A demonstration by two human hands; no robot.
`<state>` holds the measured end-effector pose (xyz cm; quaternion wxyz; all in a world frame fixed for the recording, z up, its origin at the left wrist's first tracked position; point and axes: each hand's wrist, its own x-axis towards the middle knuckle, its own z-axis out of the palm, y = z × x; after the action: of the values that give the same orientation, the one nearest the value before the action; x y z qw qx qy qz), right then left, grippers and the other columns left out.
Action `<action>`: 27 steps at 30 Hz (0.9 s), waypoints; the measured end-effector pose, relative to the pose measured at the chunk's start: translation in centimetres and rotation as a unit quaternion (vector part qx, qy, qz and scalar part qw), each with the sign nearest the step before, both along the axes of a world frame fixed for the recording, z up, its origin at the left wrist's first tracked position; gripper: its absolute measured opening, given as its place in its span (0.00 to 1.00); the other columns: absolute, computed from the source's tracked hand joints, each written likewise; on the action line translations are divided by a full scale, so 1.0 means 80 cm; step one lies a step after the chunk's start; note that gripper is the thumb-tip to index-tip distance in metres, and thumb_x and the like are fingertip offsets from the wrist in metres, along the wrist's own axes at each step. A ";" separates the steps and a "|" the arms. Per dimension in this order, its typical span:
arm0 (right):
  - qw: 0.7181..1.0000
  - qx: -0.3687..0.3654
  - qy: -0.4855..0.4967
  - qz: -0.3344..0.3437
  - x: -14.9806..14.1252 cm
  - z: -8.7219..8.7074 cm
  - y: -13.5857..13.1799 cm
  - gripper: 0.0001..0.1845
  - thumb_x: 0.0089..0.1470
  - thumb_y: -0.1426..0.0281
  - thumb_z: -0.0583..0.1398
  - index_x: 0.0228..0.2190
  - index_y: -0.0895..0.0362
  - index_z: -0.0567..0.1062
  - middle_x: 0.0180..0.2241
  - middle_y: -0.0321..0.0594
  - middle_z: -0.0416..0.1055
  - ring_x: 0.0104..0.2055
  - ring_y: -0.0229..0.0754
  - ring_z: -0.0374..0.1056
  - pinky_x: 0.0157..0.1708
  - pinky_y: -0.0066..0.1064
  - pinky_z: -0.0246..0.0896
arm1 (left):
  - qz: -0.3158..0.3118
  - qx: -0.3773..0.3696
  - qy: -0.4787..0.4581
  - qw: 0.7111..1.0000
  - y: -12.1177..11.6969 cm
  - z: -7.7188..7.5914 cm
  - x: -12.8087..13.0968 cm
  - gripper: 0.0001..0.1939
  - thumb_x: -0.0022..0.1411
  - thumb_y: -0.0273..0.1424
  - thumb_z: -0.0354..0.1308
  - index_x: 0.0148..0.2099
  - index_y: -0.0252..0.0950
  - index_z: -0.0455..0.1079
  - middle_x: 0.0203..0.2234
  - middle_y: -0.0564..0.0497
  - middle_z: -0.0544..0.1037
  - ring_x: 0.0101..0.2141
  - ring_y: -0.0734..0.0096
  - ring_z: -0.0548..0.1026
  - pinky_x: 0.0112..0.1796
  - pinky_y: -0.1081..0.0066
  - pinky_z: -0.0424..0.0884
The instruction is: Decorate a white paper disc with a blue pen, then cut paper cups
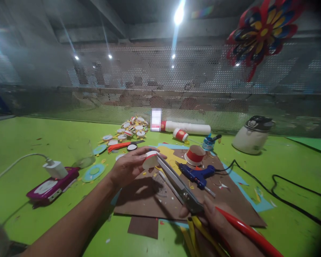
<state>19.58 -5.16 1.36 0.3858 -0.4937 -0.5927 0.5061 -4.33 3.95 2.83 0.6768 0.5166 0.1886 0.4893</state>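
My left hand (131, 165) pinches a white round paper cup base (150, 163) with a red edge between thumb and fingers. A large pair of scissors (176, 178) is in my right hand (219, 221), fingers wrapped around its red handle. The blades stand apart, and the upper blade's tip touches or overlaps the right edge of the cup base. Yellow strip-like parts show below my right hand; whether they belong to the scissors I cannot tell. Under both hands lies a brown cardboard sheet (139, 203) with small paper scraps on it.
A blue glue gun (198, 175) and a cut red-and-white paper cup (194, 156) lie on the right of the cardboard. Behind are a pile of small round paper pieces (135, 128), a cup stack (187, 127) and an orange cutter (120, 145). A purple power strip (53, 185) sits left.
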 end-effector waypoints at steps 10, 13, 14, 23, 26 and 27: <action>0.999 -0.047 0.022 0.008 0.004 0.024 -0.019 0.36 0.50 0.37 0.53 0.27 0.55 0.81 0.16 0.39 0.72 0.23 0.44 0.74 0.27 0.32 0.72 | 0.010 0.015 0.004 1.000 0.000 0.002 0.001 0.16 0.56 0.29 0.61 0.47 0.28 0.75 0.41 0.36 0.81 0.35 0.64 0.74 0.33 0.70 0.67; 0.996 -0.074 0.041 -0.012 0.002 0.026 -0.021 0.37 0.49 0.36 0.53 0.26 0.55 0.80 0.16 0.39 0.73 0.28 0.45 0.75 0.33 0.32 0.72 | 0.010 0.008 0.007 1.000 0.001 0.001 0.001 0.17 0.55 0.29 0.62 0.47 0.28 0.75 0.41 0.36 0.81 0.35 0.64 0.74 0.33 0.71 0.67; 0.996 -0.078 0.045 -0.022 0.002 0.025 -0.021 0.37 0.49 0.36 0.53 0.26 0.55 0.80 0.17 0.39 0.73 0.30 0.46 0.75 0.36 0.33 0.72 | 0.010 0.006 0.007 1.000 0.001 0.001 0.001 0.17 0.55 0.30 0.62 0.47 0.28 0.75 0.41 0.36 0.81 0.36 0.64 0.75 0.33 0.71 0.67; 0.996 -0.038 0.050 0.061 0.027 0.021 -0.018 0.17 0.62 0.64 0.60 0.50 0.57 0.71 0.51 0.43 0.71 0.46 0.46 0.72 0.44 0.44 0.70 | 0.015 0.001 0.005 1.000 0.003 -0.002 -0.001 0.16 0.56 0.30 0.62 0.47 0.29 0.75 0.40 0.38 0.81 0.37 0.63 0.76 0.34 0.70 0.69; 0.994 -0.033 0.051 0.088 0.027 0.024 -0.019 0.17 0.62 0.65 0.60 0.51 0.57 0.71 0.51 0.44 0.70 0.47 0.47 0.71 0.45 0.44 0.70 | 0.020 -0.001 0.007 1.000 0.003 -0.002 0.000 0.16 0.56 0.30 0.61 0.47 0.29 0.75 0.40 0.38 0.81 0.37 0.63 0.76 0.34 0.70 0.69; 0.994 -0.030 0.050 0.095 0.027 0.025 -0.019 0.17 0.62 0.65 0.60 0.51 0.57 0.71 0.51 0.44 0.70 0.47 0.47 0.71 0.45 0.44 0.70 | 0.020 -0.001 0.007 1.000 0.003 -0.002 0.000 0.16 0.56 0.30 0.61 0.47 0.29 0.75 0.40 0.39 0.81 0.37 0.63 0.76 0.34 0.69 0.69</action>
<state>21.72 -6.65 3.34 0.3501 -0.4205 -0.6011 0.5824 -4.31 4.15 2.69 0.6666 0.5151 0.2039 0.4988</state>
